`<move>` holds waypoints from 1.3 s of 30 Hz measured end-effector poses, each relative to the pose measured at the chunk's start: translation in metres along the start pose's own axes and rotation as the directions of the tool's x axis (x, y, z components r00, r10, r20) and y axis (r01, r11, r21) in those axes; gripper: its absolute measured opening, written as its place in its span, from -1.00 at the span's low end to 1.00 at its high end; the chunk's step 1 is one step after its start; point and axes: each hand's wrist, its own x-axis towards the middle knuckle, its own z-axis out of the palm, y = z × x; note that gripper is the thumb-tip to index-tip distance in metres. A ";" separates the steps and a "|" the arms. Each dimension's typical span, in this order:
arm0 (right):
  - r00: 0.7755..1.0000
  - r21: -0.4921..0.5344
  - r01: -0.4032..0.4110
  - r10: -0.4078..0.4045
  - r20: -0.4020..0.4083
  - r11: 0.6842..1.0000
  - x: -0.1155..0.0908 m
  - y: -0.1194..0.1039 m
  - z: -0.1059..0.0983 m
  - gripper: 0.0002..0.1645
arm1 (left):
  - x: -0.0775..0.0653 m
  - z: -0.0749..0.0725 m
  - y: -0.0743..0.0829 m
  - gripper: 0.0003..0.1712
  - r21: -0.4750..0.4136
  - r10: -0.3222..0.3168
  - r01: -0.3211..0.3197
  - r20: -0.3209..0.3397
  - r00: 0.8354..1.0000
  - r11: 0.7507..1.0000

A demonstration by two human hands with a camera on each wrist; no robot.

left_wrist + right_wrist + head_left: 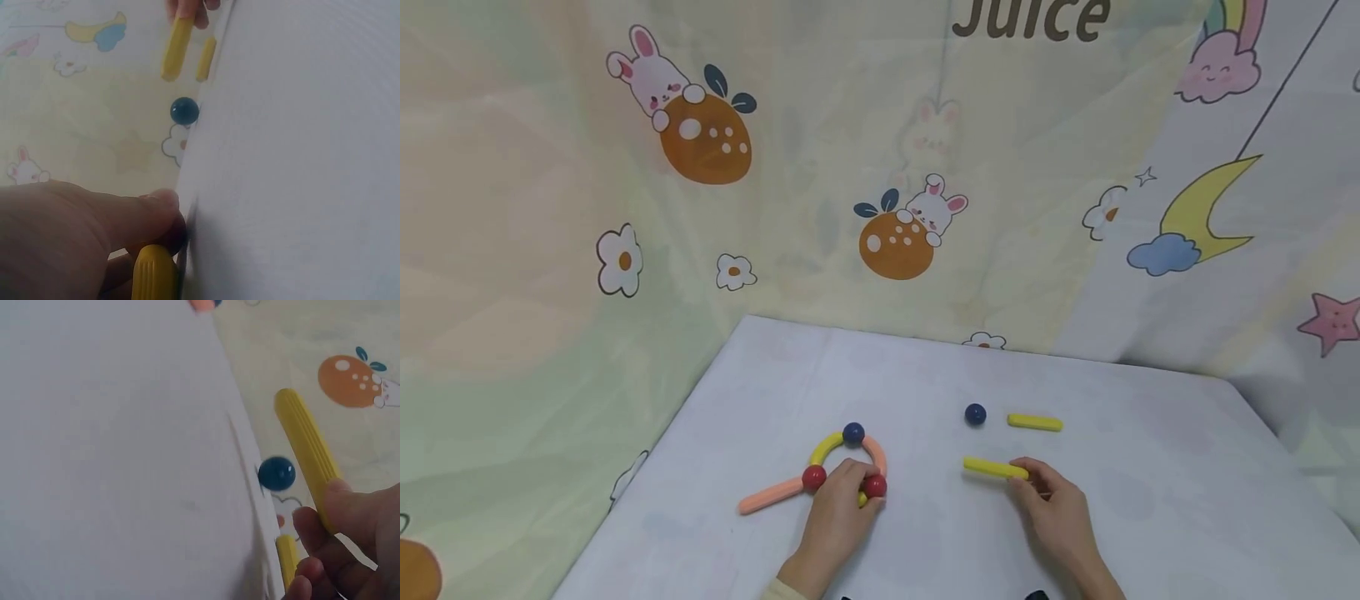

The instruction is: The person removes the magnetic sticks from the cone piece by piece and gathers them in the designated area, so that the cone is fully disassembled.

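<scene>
My left hand (838,515) pinches a red ball (876,486) on the right side of a small ring of magnetic-style sticks and balls. A curved yellow stick (824,447), a blue ball (853,433) and a curved pink stick (877,452) form its far side. At its left is another red ball (814,477), from which a straight pink stick (771,496) runs outward. Part of the ring's near side is hidden under the hand; a yellow stick end (154,275) shows there. Between thumb and fingers, my right hand (1058,510) holds a straight yellow stick (306,447) by one end, pointing left.
Beyond the right hand, a loose blue ball (975,414) and a second straight yellow stick (1035,422) lie on the white tabletop (925,542). A printed cloth (805,225) with rabbits and oranges hangs behind the table's far edge.
</scene>
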 end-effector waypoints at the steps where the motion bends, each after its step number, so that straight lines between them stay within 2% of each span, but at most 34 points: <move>1: 1.000 -0.040 0.018 -0.019 -0.024 0.999 0.005 0.005 -0.005 -0.70 | 0.000 0.000 0.000 -0.55 -0.002 -0.002 0.002 0.002 1.000 1.000; 4: 0.997 -0.126 0.054 -0.061 -0.054 0.991 0.019 0.022 -0.020 -0.69 | 0.001 0.001 0.000 -0.55 -0.004 0.006 -0.006 0.007 1.000 1.000; 9: 0.996 -0.162 0.074 -0.081 -0.037 0.984 0.039 0.042 -0.040 -0.67 | 0.001 0.002 -0.001 -0.55 -0.011 0.009 -0.009 0.023 1.000 1.000; 18: 0.993 -0.243 0.113 -0.107 0.039 0.963 0.061 0.049 -0.048 -0.60 | -0.002 0.002 0.001 -0.54 -0.011 -0.002 0.002 0.025 1.000 1.000; 22: 0.990 -0.259 0.138 -0.130 0.049 0.956 0.065 0.050 -0.046 -0.63 | -0.002 0.002 0.001 -0.54 -0.018 -0.004 0.004 0.030 1.000 1.000; 28: 0.991 -0.263 0.132 -0.126 0.039 0.956 0.067 0.053 -0.044 -0.60 | -0.002 0.002 0.000 -0.54 -0.018 -0.003 0.004 0.031 0.999 1.000; 35: 0.994 -0.267 0.100 -0.108 -0.016 0.959 0.063 0.054 -0.043 -0.56 | -0.002 0.003 0.000 -0.51 -0.008 0.015 -0.015 0.048 0.999 1.000; 39: 0.996 -0.252 0.031 -0.050 -0.068 0.967 0.056 0.047 -0.043 -0.53 | -0.002 0.003 0.000 -0.51 -0.009 0.034 -0.034 0.068 0.997 0.999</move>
